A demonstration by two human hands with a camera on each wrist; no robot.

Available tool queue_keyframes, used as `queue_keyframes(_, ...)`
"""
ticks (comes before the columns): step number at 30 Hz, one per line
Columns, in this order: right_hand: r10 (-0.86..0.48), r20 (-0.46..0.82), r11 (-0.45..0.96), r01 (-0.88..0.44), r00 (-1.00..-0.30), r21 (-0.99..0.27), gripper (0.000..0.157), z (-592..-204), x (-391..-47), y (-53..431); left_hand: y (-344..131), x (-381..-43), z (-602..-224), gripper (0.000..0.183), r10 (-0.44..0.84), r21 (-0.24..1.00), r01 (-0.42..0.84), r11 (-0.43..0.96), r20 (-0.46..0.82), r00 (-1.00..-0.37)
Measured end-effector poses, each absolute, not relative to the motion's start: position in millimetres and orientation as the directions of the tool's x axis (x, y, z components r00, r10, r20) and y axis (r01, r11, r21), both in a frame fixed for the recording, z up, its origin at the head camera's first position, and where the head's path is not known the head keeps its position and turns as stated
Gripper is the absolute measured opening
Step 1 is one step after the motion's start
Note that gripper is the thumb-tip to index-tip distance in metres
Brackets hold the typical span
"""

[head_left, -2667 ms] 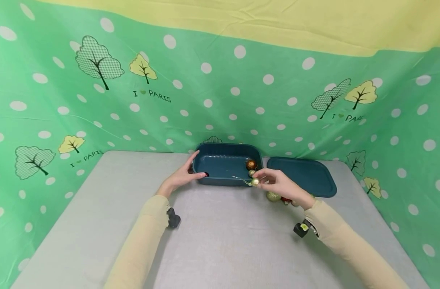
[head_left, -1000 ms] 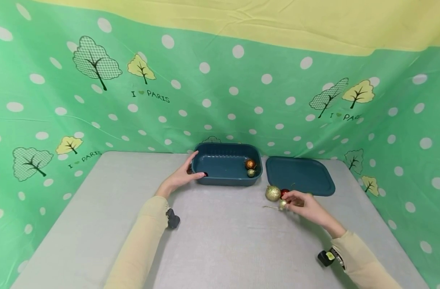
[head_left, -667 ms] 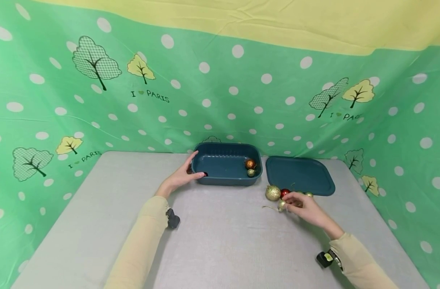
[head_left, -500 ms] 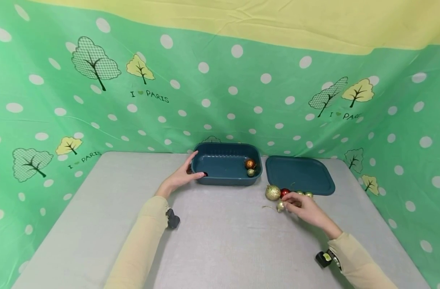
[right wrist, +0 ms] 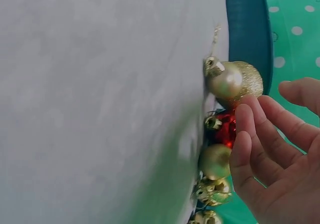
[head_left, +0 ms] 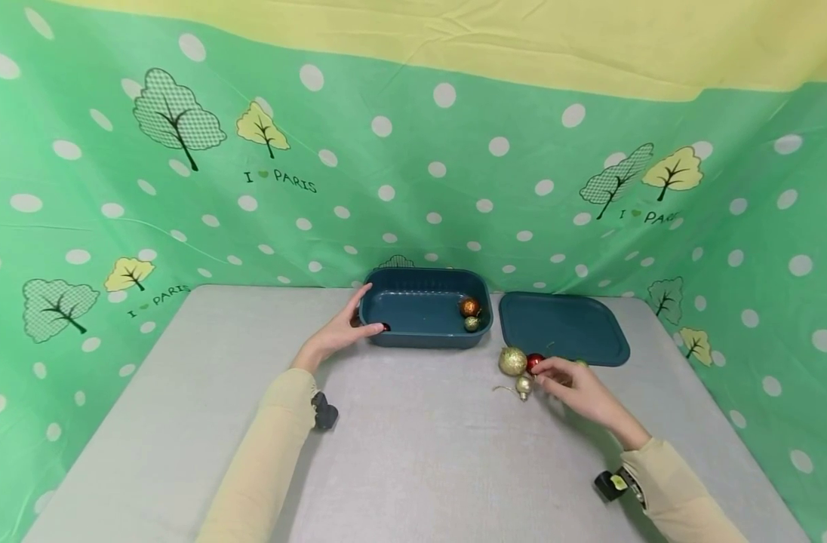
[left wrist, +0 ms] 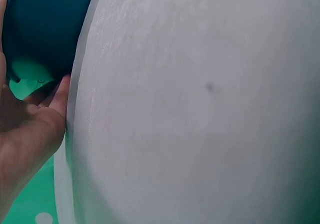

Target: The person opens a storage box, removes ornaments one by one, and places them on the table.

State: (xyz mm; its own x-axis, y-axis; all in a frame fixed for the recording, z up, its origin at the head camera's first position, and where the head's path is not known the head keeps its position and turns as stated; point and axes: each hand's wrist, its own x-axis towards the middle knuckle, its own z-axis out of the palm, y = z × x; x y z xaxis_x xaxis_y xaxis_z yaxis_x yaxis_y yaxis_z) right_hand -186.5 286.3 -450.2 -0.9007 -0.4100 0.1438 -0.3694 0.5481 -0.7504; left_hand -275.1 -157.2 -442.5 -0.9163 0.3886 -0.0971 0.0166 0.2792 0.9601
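My left hand (head_left: 339, 332) grips the left end of a dark blue plastic box (head_left: 423, 341), its thumb at the front rim and its fingers along the side. In the box lie a copper bauble (head_left: 469, 307) and a small gold glitter bauble (head_left: 471, 324) at the right, and something dark red (head_left: 386, 327) beside the thumb. My right hand (head_left: 579, 388) hovers with loosely bent fingers, fingertips right at a red bauble (right wrist: 226, 128). A small shiny gold bauble (head_left: 524, 387) with a string lies just left of these fingers, before a bigger gold glitter bauble (head_left: 512, 361).
A dark blue lid (head_left: 563, 326) lies flat right of the box. More gold baubles (right wrist: 216, 161) sit in a row past the red one, partly behind the right hand. A green dotted cloth (head_left: 413, 188) hangs close behind the grey table (head_left: 413, 452).
My right hand has come from the box's front right corner, where it held a small gold bauble, to the bauble row. The shiny gold bauble has shifted slightly left, off its fingertips. Left hand stays put.
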Motion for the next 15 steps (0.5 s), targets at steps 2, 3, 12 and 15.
queue_keyframes(2, -0.411, 0.142, 0.529, -0.362, -0.901, -0.768, 0.018, -447, -186, 284, -157, -275, -442, 0.091, 0.389, 0.959, 0.020, 0.282, -0.096, -0.916)
queue_keyframes(3, -0.410, 0.139, 0.519, -0.355, -0.902, -0.778, 0.019, -446, -186, 282, -157, -275, -442, 0.091, 0.389, 0.959, 0.021, 0.284, -0.095, -0.917)
queue_keyframes(12, -0.398, 0.146, 0.486, -0.344, -0.906, -0.803, 0.018, -440, -192, 261, -158, -274, -440, 0.091, 0.394, 0.956, 0.022, 0.294, -0.100, -0.914)
queue_keyframes(15, -0.398, 0.154, 0.479, -0.348, -0.905, -0.806, 0.018, -438, -196, 255, -158, -274, -440, 0.091, 0.393, 0.955, 0.019, 0.295, -0.103, -0.914)
